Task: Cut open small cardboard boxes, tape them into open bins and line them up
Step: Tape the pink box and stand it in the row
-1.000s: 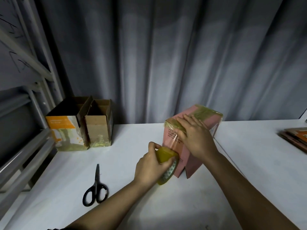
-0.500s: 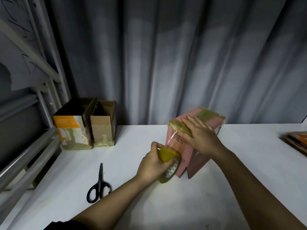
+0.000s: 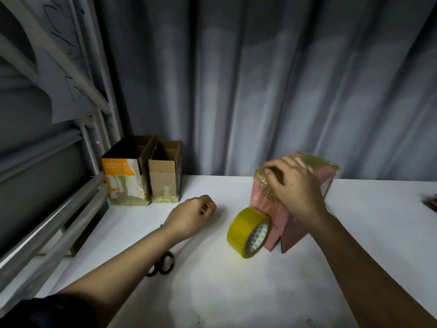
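A pink cardboard box stands upright on the white table, its top wrapped in yellowish clear tape. My right hand holds the box at its top front edge, fingers bent over the tape. A yellow tape roll leans on edge against the box's front, with no hand on it. My left hand hovers low over the table left of the roll, fingers loosely curled and holding nothing. Black scissors lie under my left forearm, only the handles showing.
Two open-topped bins stand side by side at the table's back left: an orange-and-white one and a plain brown one. A grey metal rack borders the left side. Flat cardboard shows at the right edge. A grey curtain hangs behind.
My left hand let go of the tape roll and moved left across the table. The roll now rests against the box. My right hand's fingers have curled at the box's top edge.
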